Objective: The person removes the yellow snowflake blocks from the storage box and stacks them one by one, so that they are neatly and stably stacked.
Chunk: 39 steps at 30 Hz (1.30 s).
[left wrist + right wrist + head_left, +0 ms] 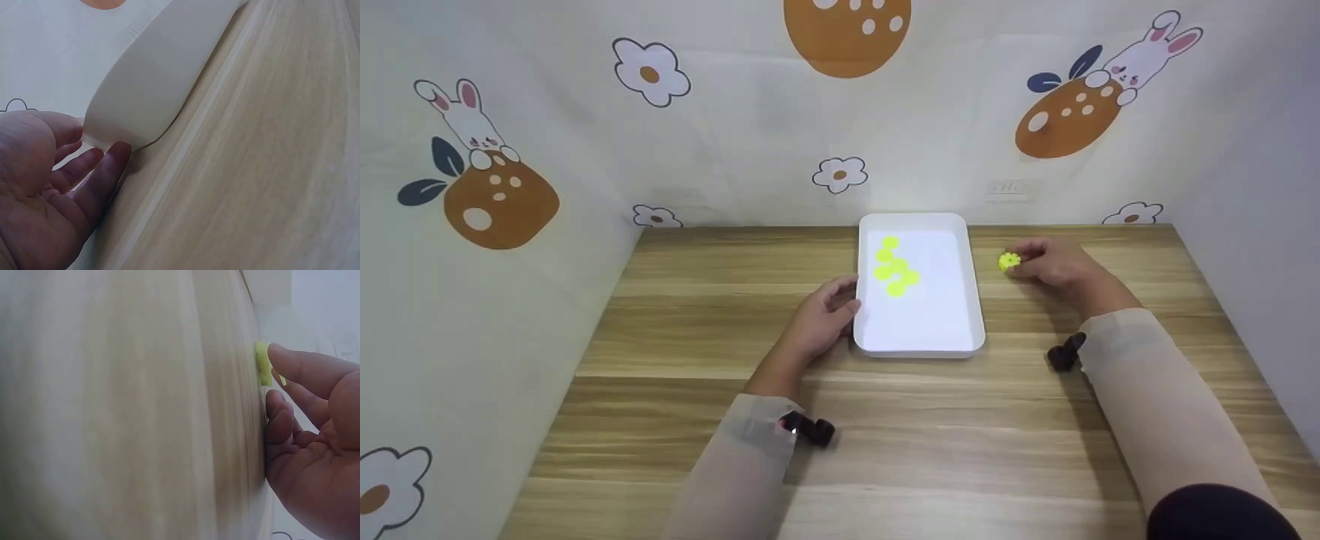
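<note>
A white rectangular tray (937,322) lies on the table, holding several flat, bright yellow round pieces (896,288) in its left half. My left hand (823,319) grips the tray's left side; in the left wrist view its thumb meets the rim and its fingers (115,160) lie against the outer wall. To the right of the tray, my right hand (1054,264) pinches a small yellow flower-shaped piece (1009,261) with a notched edge. In the right wrist view, the thumb covers part of this yellow piece (262,363), close to the tabletop.
The wood-grain table (690,322) ends at a patterned cloth wall (750,150) just behind the tray. Similar walls stand left and right. A small black device (810,429) sits on the left sleeve, another black device (1065,354) on the right.
</note>
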Tool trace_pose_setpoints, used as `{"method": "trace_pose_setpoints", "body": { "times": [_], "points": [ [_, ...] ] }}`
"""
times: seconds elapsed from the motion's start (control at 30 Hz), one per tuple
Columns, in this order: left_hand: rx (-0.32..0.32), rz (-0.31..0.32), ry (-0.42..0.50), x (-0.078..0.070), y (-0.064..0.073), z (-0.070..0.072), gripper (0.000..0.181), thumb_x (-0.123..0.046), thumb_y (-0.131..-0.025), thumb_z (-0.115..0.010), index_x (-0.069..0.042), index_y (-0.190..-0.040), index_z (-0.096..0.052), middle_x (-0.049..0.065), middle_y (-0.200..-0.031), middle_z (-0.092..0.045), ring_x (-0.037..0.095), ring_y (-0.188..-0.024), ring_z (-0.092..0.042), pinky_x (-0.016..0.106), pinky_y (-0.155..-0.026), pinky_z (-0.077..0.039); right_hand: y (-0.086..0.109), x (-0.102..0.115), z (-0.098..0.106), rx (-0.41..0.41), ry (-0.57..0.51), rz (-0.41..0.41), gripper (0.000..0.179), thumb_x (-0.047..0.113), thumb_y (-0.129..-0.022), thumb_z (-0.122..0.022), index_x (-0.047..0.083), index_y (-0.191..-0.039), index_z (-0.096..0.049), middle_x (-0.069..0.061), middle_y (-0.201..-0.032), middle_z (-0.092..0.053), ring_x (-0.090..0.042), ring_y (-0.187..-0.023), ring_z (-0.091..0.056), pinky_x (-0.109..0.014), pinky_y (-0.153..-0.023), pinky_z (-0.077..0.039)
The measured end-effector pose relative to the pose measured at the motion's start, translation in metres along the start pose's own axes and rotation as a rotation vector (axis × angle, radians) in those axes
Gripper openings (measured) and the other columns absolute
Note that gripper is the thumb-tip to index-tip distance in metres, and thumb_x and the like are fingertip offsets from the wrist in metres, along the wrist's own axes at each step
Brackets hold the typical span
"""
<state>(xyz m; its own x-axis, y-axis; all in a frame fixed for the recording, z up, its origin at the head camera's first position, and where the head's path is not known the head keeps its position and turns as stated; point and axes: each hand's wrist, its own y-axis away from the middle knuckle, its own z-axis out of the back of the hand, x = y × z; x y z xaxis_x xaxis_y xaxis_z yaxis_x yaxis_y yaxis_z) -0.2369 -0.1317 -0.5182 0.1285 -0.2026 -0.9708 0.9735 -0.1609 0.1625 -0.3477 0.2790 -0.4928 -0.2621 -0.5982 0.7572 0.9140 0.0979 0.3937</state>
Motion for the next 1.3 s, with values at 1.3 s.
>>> {"method": "trace_pose_setpoints", "body": {
  "times": [1.3],
  "points": [
    [-0.013,0.037,-0.017,0.000,-0.002,-0.001,0.050,-0.018,-0.107,-0.066,-0.017,-0.156,-0.055,0.010,-0.157,-0.060,0.025,-0.142,-0.061,0.040,-0.107,-0.061,0.022,0.115,-0.048,-0.027,-0.310,0.244,0.030,0.032,-0.102,-0.075,0.016,-0.127,-0.074,0.000,-0.109,-0.068,-0.019,-0.087,-0.057,-0.033,-0.087,-0.058]
  ]
}}
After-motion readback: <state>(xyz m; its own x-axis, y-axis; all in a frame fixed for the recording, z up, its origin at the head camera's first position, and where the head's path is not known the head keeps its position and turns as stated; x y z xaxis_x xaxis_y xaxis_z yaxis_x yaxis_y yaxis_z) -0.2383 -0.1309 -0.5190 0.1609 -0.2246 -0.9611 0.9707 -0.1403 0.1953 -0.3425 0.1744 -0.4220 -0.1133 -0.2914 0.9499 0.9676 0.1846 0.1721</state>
